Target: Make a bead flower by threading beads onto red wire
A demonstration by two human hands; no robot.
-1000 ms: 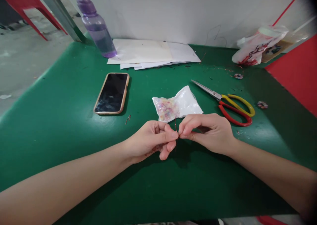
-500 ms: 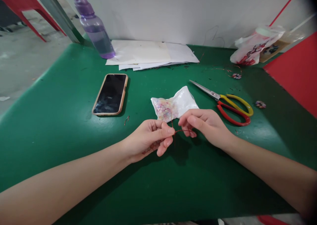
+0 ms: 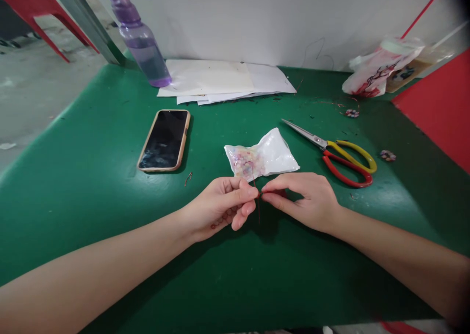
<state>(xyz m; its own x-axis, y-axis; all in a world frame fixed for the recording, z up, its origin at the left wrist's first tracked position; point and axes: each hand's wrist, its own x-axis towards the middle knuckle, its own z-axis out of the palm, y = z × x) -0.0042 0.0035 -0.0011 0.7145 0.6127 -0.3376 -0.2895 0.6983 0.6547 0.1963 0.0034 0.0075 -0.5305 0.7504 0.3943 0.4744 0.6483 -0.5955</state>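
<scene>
Thin reddish-brown wire [image 3: 259, 211] runs between my hands, its loose ends sticking up and down beside the left fingertips. My left hand [image 3: 229, 202] pinches it between thumb and forefinger. A row of small loops or beads shows under the left palm, too small to tell which. My right hand [image 3: 306, 199] pinches the same wire just to the right, its thumb and forefinger close to the left ones. Right behind the hands lies a small plastic packet [image 3: 262, 155] of pastel beads, partly white.
Scissors [image 3: 326, 150] with red and yellow handles lie right of the packet. A phone [image 3: 164, 140] is at left, a purple bottle [image 3: 145, 50] behind it. Papers [image 3: 220, 79], a plastic bag [image 3: 380, 72] and bead clusters [image 3: 388, 155] also rest on the green table [image 3: 220, 285].
My right hand has turned and closed its thumb and forefinger on the wire near my left fingertips. Before, its fingers were more curled and farther off. The left hand stays nearly still.
</scene>
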